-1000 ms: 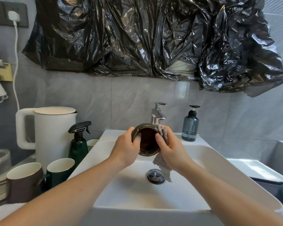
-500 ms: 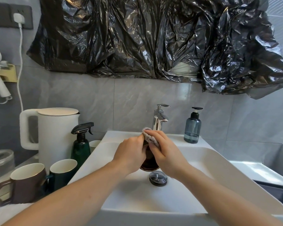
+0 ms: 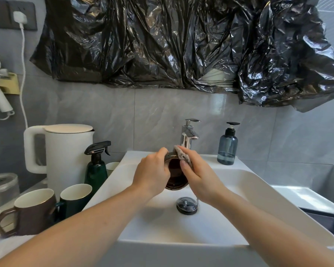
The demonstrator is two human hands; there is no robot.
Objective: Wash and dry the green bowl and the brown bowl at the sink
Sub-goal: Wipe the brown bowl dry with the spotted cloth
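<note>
Brown bowl [image 3: 175,177] sits on its side in mid-air over the sink [image 3: 245,182], mouth turned toward the person, just in front of the tap [image 3: 188,134] and above the drain [image 3: 187,205]. The left hand [image 3: 152,175] has its grip clamped on the bowl's left wall, fingers curled over the rim. The right hand [image 3: 200,179] has its grip closed on a grey cloth [image 3: 183,156], which it presses onto the top of the rim, thumb inside the mouth. No water shows at the tap, so I judge this to be wiping or drying, though I cannot tell if the cloth is wet.

To do it well, the left hand should turn the bowl a little at a time while the right runs the cloth round the whole rim, then down into the bottom, where water gathers. The glaze looks slick, so a firm hold matters; keeping the bowl low over the sink means a slip costs less. The cloth should stay bunched under the fingers, not trailing toward the drain.

Green bowl is not plainly in view: on the table left of the sink stand a brown mug [image 3: 30,211], a green mug [image 3: 74,199], a spray bottle [image 3: 96,166] and a kettle [image 3: 66,155]. Its wash seems yet to come.
</note>
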